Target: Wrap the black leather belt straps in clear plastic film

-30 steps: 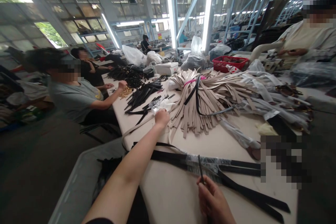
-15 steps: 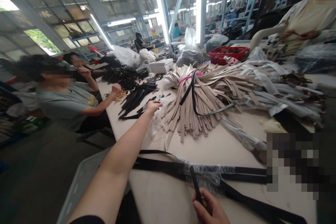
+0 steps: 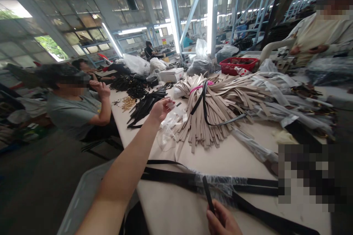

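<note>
My left hand (image 3: 161, 109) is stretched far across the table, its fingers curled together. Whatever it pinches, if anything, is too small to make out. Just beyond and below it lies crumpled clear plastic (image 3: 173, 122), with a bundle of black strips (image 3: 149, 104) to its left. Low in the view, my right hand (image 3: 224, 220) is closed around a short black strip (image 3: 207, 192) that points up and away. Behind that strip, long black straps (image 3: 171, 177) lie across the table, partly wrapped in clear film (image 3: 220, 180).
A large fan of beige straps (image 3: 204, 126) covers the table's middle. Gold bits (image 3: 128, 102) and black pieces (image 3: 136, 91) lie left, beside a seated person (image 3: 74, 106). Farther back are a white box (image 3: 171, 75) and a red basket (image 3: 239, 66). Film-wrapped straps (image 3: 298, 102) lie right.
My left hand has shifted slightly right and up, away from the black strips. The seated person's hand has risen from the gold bits toward the head. My right hand still holds the strip.
</note>
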`<act>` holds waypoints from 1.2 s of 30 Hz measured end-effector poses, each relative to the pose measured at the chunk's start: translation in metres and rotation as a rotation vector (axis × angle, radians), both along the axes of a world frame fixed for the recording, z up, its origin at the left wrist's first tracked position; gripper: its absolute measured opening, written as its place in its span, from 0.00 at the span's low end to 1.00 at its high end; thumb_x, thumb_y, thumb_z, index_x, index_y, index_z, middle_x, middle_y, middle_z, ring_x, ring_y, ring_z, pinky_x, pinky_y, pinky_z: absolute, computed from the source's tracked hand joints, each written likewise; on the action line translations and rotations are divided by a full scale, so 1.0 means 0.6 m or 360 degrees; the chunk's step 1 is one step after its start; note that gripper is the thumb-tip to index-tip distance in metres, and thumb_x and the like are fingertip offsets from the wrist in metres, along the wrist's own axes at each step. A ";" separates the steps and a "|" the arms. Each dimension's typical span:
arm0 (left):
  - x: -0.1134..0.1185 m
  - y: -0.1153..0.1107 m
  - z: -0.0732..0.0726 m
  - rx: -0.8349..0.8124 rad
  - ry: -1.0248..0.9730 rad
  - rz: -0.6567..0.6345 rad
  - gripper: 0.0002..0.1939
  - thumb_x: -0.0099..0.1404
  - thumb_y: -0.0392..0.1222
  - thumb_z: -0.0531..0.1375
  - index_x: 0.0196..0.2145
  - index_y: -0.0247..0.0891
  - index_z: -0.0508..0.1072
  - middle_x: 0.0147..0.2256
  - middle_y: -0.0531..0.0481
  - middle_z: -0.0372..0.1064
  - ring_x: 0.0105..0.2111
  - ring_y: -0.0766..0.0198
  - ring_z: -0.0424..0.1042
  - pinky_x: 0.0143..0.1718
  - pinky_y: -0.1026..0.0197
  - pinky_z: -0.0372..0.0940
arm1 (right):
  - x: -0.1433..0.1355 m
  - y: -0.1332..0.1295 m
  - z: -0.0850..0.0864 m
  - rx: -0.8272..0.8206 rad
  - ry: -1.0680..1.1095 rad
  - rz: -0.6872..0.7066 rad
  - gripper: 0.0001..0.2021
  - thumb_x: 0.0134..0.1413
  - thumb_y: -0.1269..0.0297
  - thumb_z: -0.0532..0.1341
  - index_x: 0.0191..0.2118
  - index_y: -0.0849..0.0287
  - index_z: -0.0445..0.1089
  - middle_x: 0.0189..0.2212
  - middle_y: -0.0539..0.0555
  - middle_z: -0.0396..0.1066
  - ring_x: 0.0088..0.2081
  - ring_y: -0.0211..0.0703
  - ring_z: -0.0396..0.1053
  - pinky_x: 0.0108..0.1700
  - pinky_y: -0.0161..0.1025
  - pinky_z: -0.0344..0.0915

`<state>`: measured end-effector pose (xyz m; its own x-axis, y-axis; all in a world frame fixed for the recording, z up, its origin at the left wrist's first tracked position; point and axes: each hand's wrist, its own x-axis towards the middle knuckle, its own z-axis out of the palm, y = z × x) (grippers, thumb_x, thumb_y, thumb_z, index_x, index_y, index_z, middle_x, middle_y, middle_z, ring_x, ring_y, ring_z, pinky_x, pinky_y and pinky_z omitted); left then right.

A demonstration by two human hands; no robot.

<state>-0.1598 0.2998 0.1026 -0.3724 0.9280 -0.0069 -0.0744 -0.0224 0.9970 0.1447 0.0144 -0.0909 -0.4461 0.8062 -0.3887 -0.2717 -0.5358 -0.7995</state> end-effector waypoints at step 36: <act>0.374 -0.633 -0.202 -0.0415 -0.0624 -0.0408 0.15 0.54 0.46 0.73 0.36 0.35 0.83 0.37 0.40 0.79 0.43 0.50 0.76 0.49 0.55 0.68 | 0.074 -0.108 0.104 0.0195 -0.0510 -0.0270 0.27 0.46 0.37 0.65 0.29 0.63 0.75 0.11 0.47 0.58 0.17 0.38 0.58 0.19 0.35 0.52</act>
